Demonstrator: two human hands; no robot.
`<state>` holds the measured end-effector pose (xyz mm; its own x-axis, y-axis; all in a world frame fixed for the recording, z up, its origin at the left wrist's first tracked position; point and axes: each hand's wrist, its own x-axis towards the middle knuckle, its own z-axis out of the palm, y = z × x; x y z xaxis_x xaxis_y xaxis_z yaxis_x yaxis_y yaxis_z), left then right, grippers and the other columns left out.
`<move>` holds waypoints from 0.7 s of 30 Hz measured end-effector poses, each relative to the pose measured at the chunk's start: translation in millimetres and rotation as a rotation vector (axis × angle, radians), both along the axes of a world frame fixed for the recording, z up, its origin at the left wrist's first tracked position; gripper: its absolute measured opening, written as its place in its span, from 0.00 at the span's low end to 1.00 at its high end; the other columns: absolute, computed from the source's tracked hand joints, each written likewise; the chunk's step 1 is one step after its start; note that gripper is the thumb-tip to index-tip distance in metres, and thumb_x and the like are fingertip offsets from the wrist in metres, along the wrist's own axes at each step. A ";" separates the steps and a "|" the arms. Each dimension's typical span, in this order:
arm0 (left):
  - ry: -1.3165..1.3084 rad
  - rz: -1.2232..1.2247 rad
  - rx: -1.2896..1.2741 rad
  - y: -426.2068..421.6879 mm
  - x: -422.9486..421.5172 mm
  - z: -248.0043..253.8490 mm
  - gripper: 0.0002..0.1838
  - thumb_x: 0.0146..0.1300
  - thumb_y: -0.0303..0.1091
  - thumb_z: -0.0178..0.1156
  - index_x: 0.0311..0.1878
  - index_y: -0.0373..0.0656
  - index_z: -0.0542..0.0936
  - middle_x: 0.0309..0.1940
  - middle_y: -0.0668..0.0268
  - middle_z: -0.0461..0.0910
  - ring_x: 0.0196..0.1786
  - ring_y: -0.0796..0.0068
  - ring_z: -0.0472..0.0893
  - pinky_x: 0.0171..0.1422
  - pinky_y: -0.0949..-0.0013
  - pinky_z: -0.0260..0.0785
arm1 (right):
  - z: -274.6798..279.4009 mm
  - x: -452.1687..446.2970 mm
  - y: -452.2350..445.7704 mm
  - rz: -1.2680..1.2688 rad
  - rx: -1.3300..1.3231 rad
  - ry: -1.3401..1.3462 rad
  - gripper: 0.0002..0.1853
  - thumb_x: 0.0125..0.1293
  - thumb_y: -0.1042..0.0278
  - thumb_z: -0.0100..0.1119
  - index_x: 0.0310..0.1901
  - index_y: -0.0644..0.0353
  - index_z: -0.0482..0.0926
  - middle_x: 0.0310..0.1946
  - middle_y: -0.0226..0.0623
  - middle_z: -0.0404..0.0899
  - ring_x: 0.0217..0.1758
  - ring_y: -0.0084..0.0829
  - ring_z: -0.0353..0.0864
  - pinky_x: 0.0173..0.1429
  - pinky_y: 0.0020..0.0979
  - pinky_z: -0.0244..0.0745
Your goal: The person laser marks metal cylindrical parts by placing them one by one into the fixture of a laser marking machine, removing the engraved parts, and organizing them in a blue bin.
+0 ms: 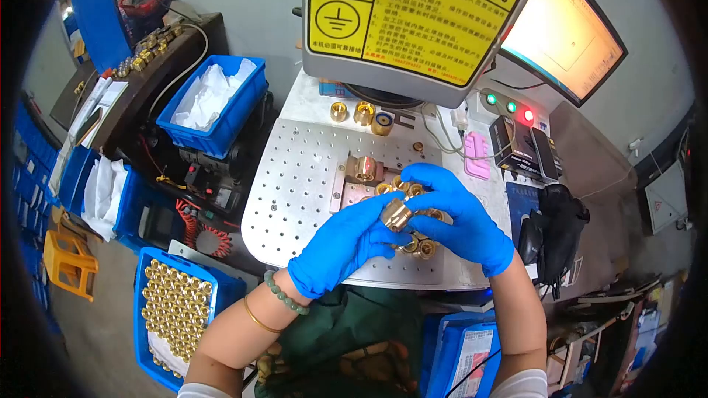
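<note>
A brass fitting with a ridged band is held up over the metal work plate. My left hand, in a blue glove, pinches it from the left. My right hand, gloved the same way, is closed on its right side. Below and behind the hands, several more brass fittings are grouped on the plate, partly hidden by my fingers. Just beyond, another brass fitting sits in a metal holder, with a reddish light spot on it.
A machine head with a yellow warning label hangs above the perforated plate. Loose brass rings stand at its back. A blue crate full of brass fittings is at lower left. A monitor and a pink object are to the right.
</note>
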<state>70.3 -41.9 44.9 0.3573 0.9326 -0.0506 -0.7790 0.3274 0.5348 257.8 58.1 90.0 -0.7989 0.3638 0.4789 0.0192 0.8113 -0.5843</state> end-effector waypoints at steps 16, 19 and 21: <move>1.768 0.796 0.683 59.9 -47.5 -36.3 0.31 0.59 0.39 0.65 0.64 0.42 0.68 0.60 0.50 0.68 0.63 0.52 0.67 0.67 0.57 0.59 | -3.6 -38.3 31.8 -0.335 0.242 -0.411 0.17 0.64 0.55 0.54 0.47 0.59 0.76 0.36 0.43 0.80 0.45 0.44 0.78 0.53 0.43 0.69; 1.927 0.747 0.833 65.1 -59.1 -44.0 0.30 0.55 0.40 0.68 0.60 0.43 0.71 0.61 0.49 0.66 0.64 0.48 0.65 0.68 0.55 0.58 | -13.2 -43.3 39.2 -0.311 0.221 -0.424 0.17 0.64 0.55 0.53 0.48 0.58 0.76 0.37 0.43 0.80 0.48 0.44 0.77 0.56 0.46 0.67; 1.672 0.894 0.736 57.3 -60.2 -36.0 0.26 0.56 0.37 0.68 0.56 0.41 0.72 0.58 0.52 0.69 0.61 0.54 0.69 0.65 0.55 0.62 | -19.2 -48.0 43.8 -0.295 0.213 -0.421 0.17 0.65 0.55 0.52 0.49 0.57 0.76 0.38 0.42 0.80 0.49 0.44 0.77 0.57 0.47 0.66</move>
<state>10.1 15.4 8.9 -0.1063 0.7794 0.6174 0.7291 -0.3611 0.5814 209.8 101.8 70.8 -0.8164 0.5309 0.2275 0.4598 0.8357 -0.3002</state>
